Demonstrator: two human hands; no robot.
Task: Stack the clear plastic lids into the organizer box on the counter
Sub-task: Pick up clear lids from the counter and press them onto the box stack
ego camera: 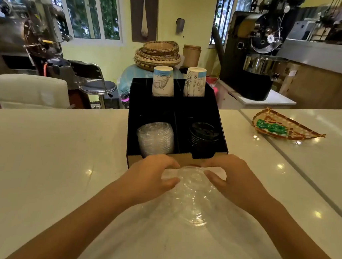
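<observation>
A black organizer box (133,113) stands on the white counter in front of me. Its front left compartment holds a stack of clear plastic lids (155,138); the front right one holds black lids (204,134). Two stacks of paper cups (163,81) stand upside down in the back compartments. Just in front of the box lies a row of clear lids in a clear plastic sleeve (193,196). My left hand (151,177) and my right hand (232,179) grip the far end of that row from either side.
A woven tray (285,125) with green packets lies on the counter to the right. A seam (299,173) divides the counter into two slabs. Behind the counter are a white chair, a stool, baskets and a coffee roaster.
</observation>
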